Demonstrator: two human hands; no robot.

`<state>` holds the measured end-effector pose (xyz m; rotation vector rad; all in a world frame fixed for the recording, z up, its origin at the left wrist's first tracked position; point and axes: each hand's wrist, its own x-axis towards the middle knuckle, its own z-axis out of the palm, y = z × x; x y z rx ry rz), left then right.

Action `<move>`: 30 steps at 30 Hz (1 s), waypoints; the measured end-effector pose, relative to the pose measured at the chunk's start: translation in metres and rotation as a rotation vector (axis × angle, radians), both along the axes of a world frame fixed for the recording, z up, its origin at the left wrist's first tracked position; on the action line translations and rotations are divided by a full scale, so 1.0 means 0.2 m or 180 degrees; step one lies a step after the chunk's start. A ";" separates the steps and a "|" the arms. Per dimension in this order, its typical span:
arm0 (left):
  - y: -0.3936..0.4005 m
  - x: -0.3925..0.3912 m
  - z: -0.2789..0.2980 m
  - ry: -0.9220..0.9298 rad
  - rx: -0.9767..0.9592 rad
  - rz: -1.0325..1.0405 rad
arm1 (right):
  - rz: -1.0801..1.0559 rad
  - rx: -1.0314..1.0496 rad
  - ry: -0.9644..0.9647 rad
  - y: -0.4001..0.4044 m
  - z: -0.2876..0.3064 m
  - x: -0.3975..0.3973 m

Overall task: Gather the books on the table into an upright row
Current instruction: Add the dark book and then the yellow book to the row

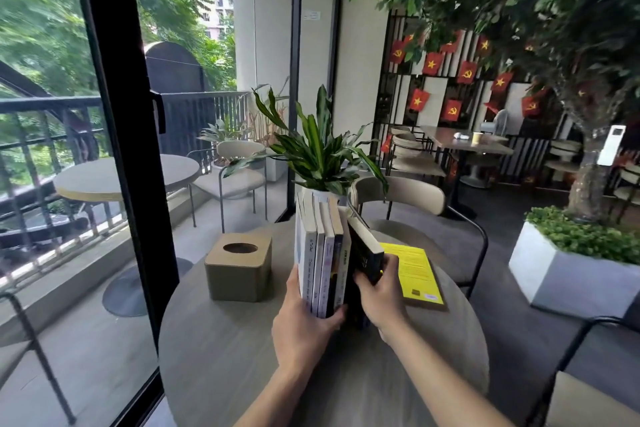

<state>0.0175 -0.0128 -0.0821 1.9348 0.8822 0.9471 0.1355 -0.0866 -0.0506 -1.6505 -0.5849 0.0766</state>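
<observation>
Several books stand upright in a row on the round grey table, spines toward me. My left hand clasps the left side and bottom of the row. A black book leans tilted against the row's right end, and my right hand grips it. A yellow book lies flat on the table to the right of the row, apart from both hands.
A beige tissue box sits left of the books. A potted plant in a white pot stands just behind the row. A beige chair faces the far side of the table. Glass door frame at left, white planter at right.
</observation>
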 end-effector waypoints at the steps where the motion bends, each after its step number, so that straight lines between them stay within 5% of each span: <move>1: 0.00 0.00 0.00 0.0008 -0.0003 -0.0018 | 0.0102 0.0026 0.0047 0.00 0.00 -0.01; 7: 0.02 -0.02 -0.02 0.0024 -0.0178 -0.0363 | 0.0982 0.0126 0.0183 -0.06 0.00 -0.07; 12: 0.13 -0.08 0.00 -0.0802 -0.1198 -0.1304 | 0.1257 -0.0670 -0.0181 -0.08 -0.06 -0.09; 15: 0.13 -0.08 0.15 -0.0912 -0.1293 -0.1508 | 0.1025 -0.0589 -0.0340 -0.04 -0.06 -0.15; 30: 0.01 0.14 0.37 -0.0914 0.0025 0.0424 | -0.0761 -0.0420 -0.0377 0.15 -0.07 -0.36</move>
